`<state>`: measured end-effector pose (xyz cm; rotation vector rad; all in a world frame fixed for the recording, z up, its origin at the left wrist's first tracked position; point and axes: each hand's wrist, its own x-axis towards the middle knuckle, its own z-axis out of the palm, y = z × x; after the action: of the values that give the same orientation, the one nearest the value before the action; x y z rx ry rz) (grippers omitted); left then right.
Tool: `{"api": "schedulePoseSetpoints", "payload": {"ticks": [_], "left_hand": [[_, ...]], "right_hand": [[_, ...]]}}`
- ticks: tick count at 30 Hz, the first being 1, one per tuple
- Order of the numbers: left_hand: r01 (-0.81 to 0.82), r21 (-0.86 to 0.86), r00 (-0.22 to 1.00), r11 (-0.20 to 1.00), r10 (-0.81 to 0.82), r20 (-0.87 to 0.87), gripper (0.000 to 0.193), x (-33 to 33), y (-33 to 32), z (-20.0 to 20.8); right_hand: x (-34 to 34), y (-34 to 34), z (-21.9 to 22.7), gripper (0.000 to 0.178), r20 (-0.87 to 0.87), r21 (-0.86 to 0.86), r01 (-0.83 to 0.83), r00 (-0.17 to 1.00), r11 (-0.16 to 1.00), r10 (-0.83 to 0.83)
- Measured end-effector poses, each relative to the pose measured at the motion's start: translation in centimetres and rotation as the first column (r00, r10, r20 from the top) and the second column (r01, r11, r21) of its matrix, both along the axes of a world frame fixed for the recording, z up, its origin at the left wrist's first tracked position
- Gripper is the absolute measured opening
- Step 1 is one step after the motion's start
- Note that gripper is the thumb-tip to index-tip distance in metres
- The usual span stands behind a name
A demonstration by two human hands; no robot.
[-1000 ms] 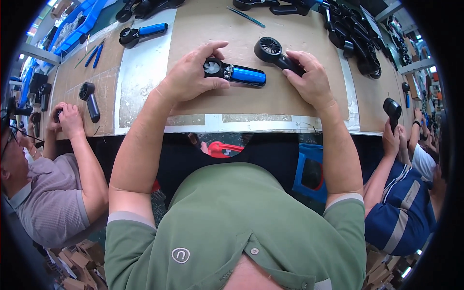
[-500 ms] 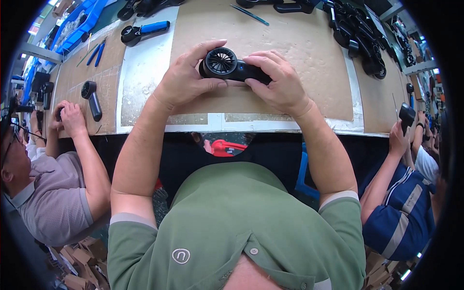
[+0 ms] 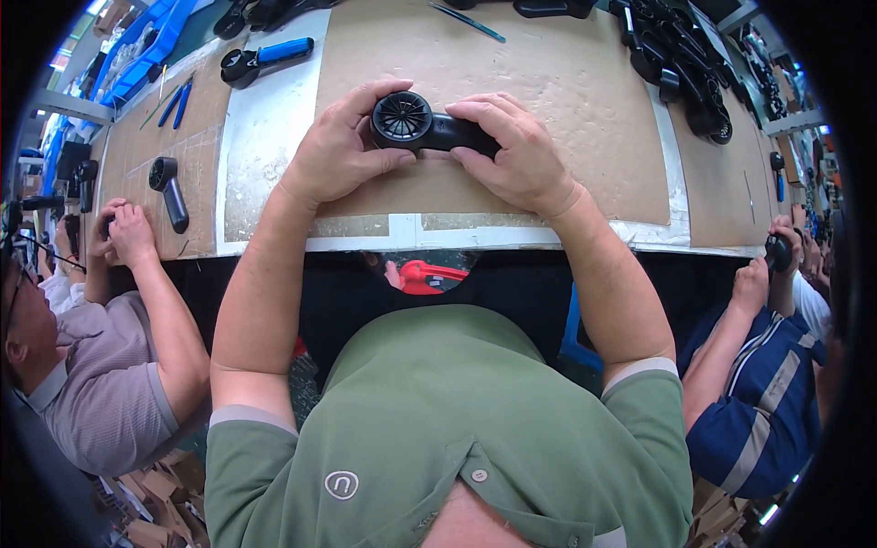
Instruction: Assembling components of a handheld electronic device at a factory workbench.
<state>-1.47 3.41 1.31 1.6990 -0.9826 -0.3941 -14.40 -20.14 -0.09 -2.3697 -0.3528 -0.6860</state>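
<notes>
Between my two hands lies a black handheld fan (image 3: 402,117), its round grille facing up on the left and its handle pointing right. My left hand (image 3: 343,142) is closed around the round head, thumb below and fingers above. With fingers over the top and thumb beneath, my right hand (image 3: 516,146) grips the handle, whose far end is hidden by the palm. The fan is just above or on a brown cardboard sheet (image 3: 566,82) covering the bench; I cannot tell whether it touches.
A blue-handled black tool (image 3: 274,55) lies at the upper left, near blue pliers (image 3: 180,102). Another handheld fan (image 3: 169,194) is by a co-worker's hands (image 3: 132,233) at left. Black fan parts (image 3: 681,78) are heaped at upper right. A teal pen-like tool (image 3: 468,22) lies at the back.
My hands and the fan have shifted slightly left, and the fan appears turned a little. At right, the co-worker's hands have brought a black object lower and further right.
</notes>
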Motion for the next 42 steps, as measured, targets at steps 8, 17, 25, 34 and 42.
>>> {"api": "schedulePoseSetpoints", "payload": {"ticks": [8,17,25,34,42], "left_hand": [[-0.001,0.024,1.0,1.0,0.001,0.015,0.082,0.2,0.2,-0.1],[0.006,0.083,0.993,0.997,-0.015,0.113,0.079,0.4,0.3,0.4],[-0.138,0.332,0.767,0.933,-0.111,0.632,0.058,-0.5,-1.4,3.7],[-0.185,0.381,0.662,0.906,-0.171,0.73,0.056,-1.1,-2.8,2.5],[-0.184,0.289,0.618,0.94,-0.118,0.777,0.056,-0.9,-2.7,1.0]], "right_hand": [[0.1,0.3,-0.4,0.046,-0.041,-0.03,0.042,0.998,0.999,-0.044],[0.2,0.5,-0.7,0.05,-0.084,-0.25,0.068,0.992,0.966,-0.092],[0.2,0.7,-0.3,0.052,-0.072,-0.442,0.06,0.992,0.895,-0.102],[0.7,0.4,-0.5,0.051,-0.1,-0.456,0.008,0.993,0.89,-0.06],[0.9,0.5,-0.4,0.044,-0.039,-0.468,0.012,0.999,0.884,-0.034]]}}
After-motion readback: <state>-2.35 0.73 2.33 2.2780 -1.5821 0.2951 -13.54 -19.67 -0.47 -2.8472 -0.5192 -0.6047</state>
